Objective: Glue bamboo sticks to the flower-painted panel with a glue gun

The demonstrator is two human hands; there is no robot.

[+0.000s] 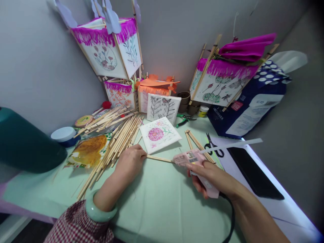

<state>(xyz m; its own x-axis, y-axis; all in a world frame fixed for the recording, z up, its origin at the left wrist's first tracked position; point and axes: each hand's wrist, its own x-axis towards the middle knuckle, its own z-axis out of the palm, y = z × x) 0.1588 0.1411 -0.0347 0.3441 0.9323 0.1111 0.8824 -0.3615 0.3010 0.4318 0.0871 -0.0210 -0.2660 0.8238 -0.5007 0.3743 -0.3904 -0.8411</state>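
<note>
My left hand [131, 162] pinches one end of a thin wooden stick [160, 158], which points right across the table. In my right hand [210, 173] is a pink hot glue gun [202, 172], its fingers wrapped round the handle. A long white glue stick [235, 145] sticks out of the gun's back. The gun's nozzle is at the right end of the wooden stick; whether it touches I cannot tell. Just behind the stick lies a white square panel [160, 134] with a pink flower drawing. A bundle of wooden sticks [118, 143] lies left of my left hand.
Lanterns with purple fringe [106, 54] stand along the back wall, and another lantern [222, 82] leans at the right. Joined sticks [199, 143], scissors [214, 146] and a dark phone-like slab [254, 172] lie right. A teal bottle [27, 141] stands left; a black cord [231, 216] trails from the gun.
</note>
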